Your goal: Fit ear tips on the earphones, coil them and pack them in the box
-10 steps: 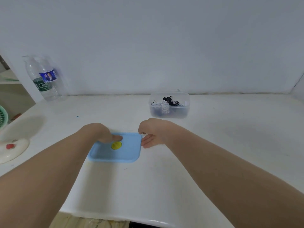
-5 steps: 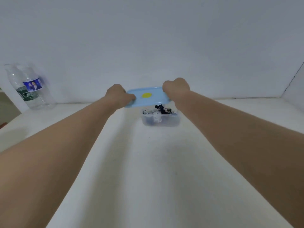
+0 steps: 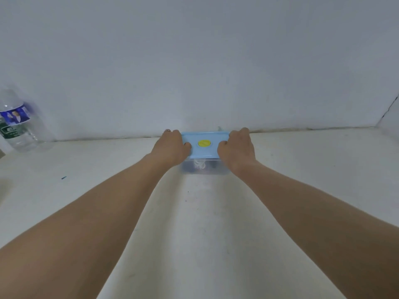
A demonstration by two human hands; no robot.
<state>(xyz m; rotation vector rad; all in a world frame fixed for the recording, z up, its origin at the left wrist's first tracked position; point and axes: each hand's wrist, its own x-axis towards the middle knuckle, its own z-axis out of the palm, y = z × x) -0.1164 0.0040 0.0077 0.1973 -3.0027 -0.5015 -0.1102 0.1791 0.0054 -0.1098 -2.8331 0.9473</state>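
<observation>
At frame centre both hands, left (image 3: 170,147) and right (image 3: 236,148), clasped the blue lid (image 3: 205,145) onto the clear box (image 3: 204,168) on the bench (image 3: 205,223). Coiled earphones (image 3: 199,165) lay inside; only sealing seemed left.

Light blue lid (image 3: 205,151), yellow disc (image 3: 204,143)

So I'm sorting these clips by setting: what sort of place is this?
Probably a plain home or makeshift work corner, not a factory line: a bare white table pushed against a blank wall, a water bottle standing at the left, and one small plastic box being closed by hand.
</observation>
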